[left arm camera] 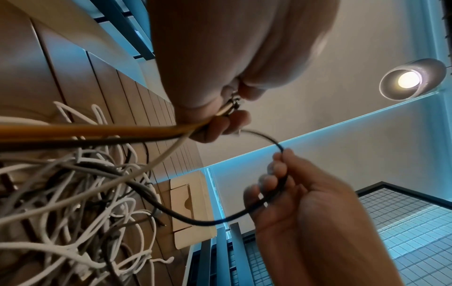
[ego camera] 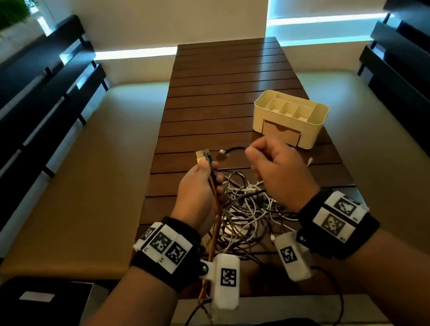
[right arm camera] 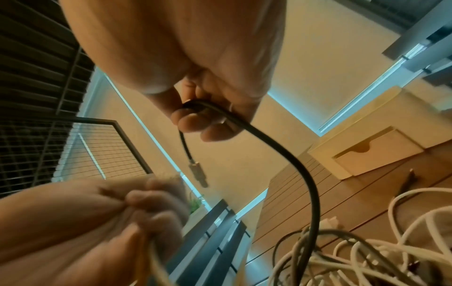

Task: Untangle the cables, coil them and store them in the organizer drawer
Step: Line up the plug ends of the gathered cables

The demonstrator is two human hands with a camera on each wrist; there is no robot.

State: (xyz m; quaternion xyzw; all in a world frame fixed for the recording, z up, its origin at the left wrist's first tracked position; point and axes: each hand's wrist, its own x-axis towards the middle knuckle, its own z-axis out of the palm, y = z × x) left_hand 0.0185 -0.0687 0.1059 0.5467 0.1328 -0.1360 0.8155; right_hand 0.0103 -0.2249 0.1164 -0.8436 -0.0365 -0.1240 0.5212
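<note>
A tangle of white, grey and black cables (ego camera: 248, 211) lies on the slatted wooden table (ego camera: 225, 97) between my wrists. My left hand (ego camera: 200, 185) grips a bundle of orange, black and cream cables (left arm camera: 102, 131) just below their plugs (ego camera: 203, 155), which stick up above the fist. My right hand (ego camera: 274, 164) holds a black cable (right arm camera: 288, 154) in curled fingers; its short free end with a metal plug (right arm camera: 198, 174) hangs toward the left hand. The cream organizer (ego camera: 290, 118) with its drawer (ego camera: 280, 134) shut stands just beyond the right hand.
Cushioned benches (ego camera: 70, 194) with dark slatted backs flank the table on both sides. A dark box (ego camera: 37, 303) sits at lower left. The far half of the table holds nothing. Cables trail off the near table edge toward my lap.
</note>
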